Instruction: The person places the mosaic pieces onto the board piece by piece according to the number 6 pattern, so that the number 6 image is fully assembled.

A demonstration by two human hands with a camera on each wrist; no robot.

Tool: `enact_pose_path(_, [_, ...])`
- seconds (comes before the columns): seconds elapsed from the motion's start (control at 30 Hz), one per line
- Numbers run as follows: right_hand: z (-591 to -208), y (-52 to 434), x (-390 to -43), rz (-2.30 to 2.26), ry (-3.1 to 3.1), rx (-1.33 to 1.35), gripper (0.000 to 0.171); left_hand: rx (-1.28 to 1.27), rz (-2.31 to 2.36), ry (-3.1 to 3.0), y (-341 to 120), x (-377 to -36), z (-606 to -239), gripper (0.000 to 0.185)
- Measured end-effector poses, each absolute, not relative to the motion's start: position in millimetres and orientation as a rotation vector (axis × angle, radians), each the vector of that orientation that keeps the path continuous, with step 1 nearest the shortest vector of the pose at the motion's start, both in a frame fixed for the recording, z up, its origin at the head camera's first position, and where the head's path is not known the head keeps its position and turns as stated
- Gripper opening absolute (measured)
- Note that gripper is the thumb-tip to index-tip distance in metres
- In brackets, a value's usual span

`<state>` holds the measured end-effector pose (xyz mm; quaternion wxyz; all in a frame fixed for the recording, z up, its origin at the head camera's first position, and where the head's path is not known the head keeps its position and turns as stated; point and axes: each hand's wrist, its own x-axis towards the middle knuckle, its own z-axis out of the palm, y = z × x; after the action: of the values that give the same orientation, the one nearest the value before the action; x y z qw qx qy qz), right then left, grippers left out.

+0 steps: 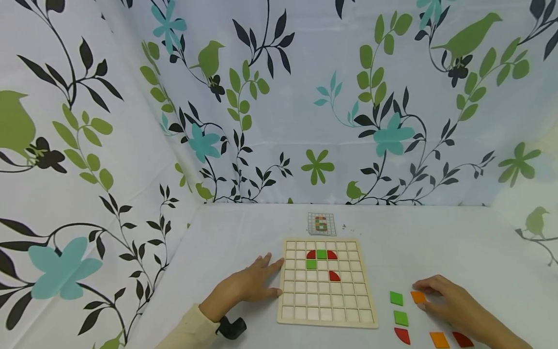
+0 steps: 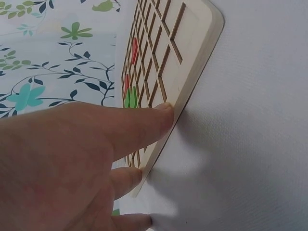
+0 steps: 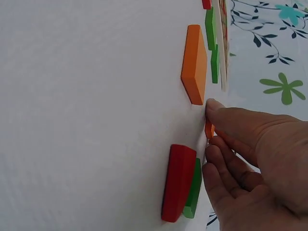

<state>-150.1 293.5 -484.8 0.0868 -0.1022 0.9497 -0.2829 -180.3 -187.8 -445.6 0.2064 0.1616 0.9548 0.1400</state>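
Nearest the camera, the right hand (image 1: 457,305) rests on the white desk (image 1: 457,242) with its fingertips (image 3: 214,107) pinching an orange tile (image 1: 418,296); green tiles (image 1: 396,298), a red piece (image 1: 402,335) and another orange tile (image 1: 439,340) lie loose just beside it. Left of these, the left hand (image 1: 248,286) lies flat with its fingers (image 2: 144,122) straight, touching the left edge of the wooden grid board (image 1: 327,315), its grip closed on nothing. Red and green pieces (image 1: 321,254) sit in the board's upper cells, and a small pattern card (image 1: 321,224) lies just beyond it.

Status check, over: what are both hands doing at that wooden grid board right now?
Left hand flat, fingers steadying the wooden grid board's left edge. Right hand pinching an orange square tile on the white table. Nothing blocking the board.
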Motion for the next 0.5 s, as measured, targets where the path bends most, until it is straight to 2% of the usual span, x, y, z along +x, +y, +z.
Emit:
enact_pose_path(0.17, [-487.3,294.6,-147.6,-0.839,2.873,-0.392,0.032,0.45,0.391,2.661,-187.6,-180.4,-445.8,0.079])
enact_pose_path(0.5, [-488.8,299.1,-149.8,-0.841,2.827,-0.366,0.03,0.449,0.382,2.662,-187.8,-180.5,-444.3,0.079])
